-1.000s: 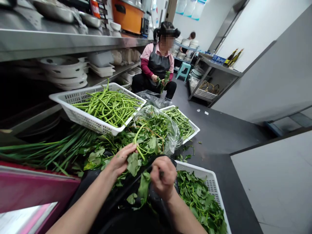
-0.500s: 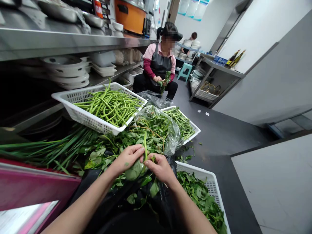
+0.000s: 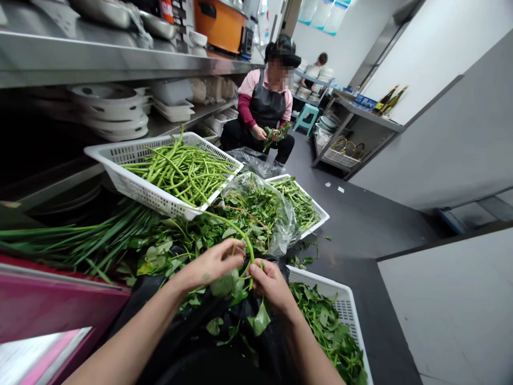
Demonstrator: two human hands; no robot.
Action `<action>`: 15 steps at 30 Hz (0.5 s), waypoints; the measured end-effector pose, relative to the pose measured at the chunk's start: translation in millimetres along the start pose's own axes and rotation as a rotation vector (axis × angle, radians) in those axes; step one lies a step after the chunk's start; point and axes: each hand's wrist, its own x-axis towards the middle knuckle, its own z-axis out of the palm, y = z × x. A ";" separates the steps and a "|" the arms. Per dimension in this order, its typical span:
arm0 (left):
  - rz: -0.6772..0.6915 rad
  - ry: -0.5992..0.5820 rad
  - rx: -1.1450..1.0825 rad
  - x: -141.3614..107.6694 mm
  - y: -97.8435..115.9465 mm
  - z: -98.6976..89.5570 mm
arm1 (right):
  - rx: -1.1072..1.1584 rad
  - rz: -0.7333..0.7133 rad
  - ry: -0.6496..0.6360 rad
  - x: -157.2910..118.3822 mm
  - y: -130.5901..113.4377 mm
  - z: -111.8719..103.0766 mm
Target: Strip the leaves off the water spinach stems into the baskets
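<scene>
My right hand (image 3: 271, 282) pinches the lower end of a long green stem (image 3: 245, 238), which arcs up and to the left toward a white basket. Just left of the stem is my left hand (image 3: 218, 263), its thumb and fingers apart and nothing gripped in them. Loose green leaves (image 3: 260, 319) hang and lie on the black covering (image 3: 168, 326) over my lap. Beyond my hands, a clear plastic bag (image 3: 286, 222) lies around a heap of leafy greens (image 3: 244, 208). The white basket (image 3: 152, 200) behind holds stripped green stems (image 3: 184, 174).
Leaves fill a white basket (image 3: 355, 321) at my right. Another basket (image 3: 316, 224) with cut stems stands farther off. Long green stalks (image 3: 88, 243) lie left, above a pink box (image 3: 52, 310). A co-worker (image 3: 266, 101) handles greens by the steel shelf (image 3: 160, 64).
My left hand has come off the stem and its fingers have opened. The stem now arcs to the left from my right hand. The co-worker's greens have tipped lower.
</scene>
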 end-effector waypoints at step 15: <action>-0.082 0.374 0.408 21.0 -47.5 -49.4 | 0.033 0.069 0.077 -12.6 16.9 -18.2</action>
